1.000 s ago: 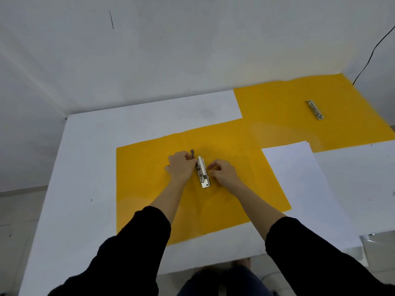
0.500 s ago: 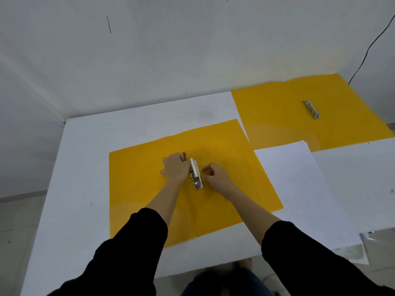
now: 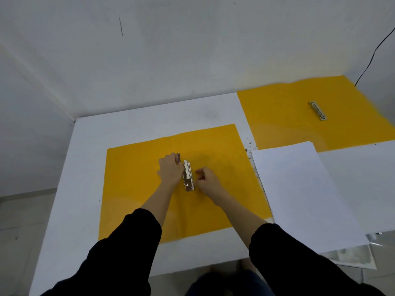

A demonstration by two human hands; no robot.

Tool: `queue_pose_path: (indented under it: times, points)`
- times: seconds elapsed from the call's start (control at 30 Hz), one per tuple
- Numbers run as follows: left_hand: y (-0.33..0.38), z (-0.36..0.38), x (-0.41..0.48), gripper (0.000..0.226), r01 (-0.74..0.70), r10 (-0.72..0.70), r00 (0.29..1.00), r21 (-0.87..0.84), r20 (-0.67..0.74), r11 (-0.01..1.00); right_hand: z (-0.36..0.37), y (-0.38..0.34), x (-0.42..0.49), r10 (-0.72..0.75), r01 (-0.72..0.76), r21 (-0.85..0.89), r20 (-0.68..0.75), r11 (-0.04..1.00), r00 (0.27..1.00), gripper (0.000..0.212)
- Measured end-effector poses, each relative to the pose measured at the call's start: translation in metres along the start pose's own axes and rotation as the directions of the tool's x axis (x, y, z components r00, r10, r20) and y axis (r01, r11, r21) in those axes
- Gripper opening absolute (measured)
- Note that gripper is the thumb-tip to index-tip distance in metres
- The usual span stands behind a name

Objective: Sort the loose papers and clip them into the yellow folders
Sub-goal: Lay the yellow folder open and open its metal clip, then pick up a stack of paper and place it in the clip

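Note:
An open yellow folder [image 3: 139, 189] lies flat in the middle of the white table [image 3: 70, 189]. A metal clip [image 3: 189, 178] sits along its centre fold. My left hand [image 3: 170, 170] grips the clip from its left side, and the lever end sticks out beyond my fingers. My right hand [image 3: 208, 181] rests on the folder just right of the clip with its fingers curled and nothing in them. A stack of loose white papers [image 3: 299, 189] lies to the right, overlapping the folder's right edge. A second open yellow folder [image 3: 277, 116] with its own clip [image 3: 317, 110] lies at the back right.
The table stands in a corner of white walls. A black cable [image 3: 372, 58] hangs down the wall at the far right. Clear plastic sleeves [image 3: 352, 256] stick out under the paper stack at the table's front right edge. Dirt specks [image 3: 249, 146] mark the table between the folders.
The near folder has slid left, away from the far folder and the paper stack, with both hands staying at its clip. My right fingertips have drawn slightly back from the clip.

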State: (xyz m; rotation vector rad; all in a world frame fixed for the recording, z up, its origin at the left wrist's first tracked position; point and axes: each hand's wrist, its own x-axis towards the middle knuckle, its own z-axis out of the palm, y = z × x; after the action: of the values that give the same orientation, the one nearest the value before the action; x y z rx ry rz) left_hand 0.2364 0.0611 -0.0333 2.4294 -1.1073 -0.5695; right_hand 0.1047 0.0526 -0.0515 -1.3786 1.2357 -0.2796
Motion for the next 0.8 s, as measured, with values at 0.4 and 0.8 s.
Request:
queue_pose_path:
  times: [0.4, 0.8]
  points:
    - [-0.005, 0.007, -0.006, 0.042, 0.075, -0.078, 0.993, -0.028, -0.092, 0.997, -0.025, 0.011, -0.008, -0.125, 0.066, -0.496, -0.086, 0.866, 0.988, 0.045]
    - [0.074, 0.083, -0.089, 0.041, -0.297, 0.304, 0.948, 0.086, -0.094, 0.951, -0.116, 0.057, -0.032, -0.274, 0.059, -0.841, -0.108, 0.538, 0.956, 0.036]
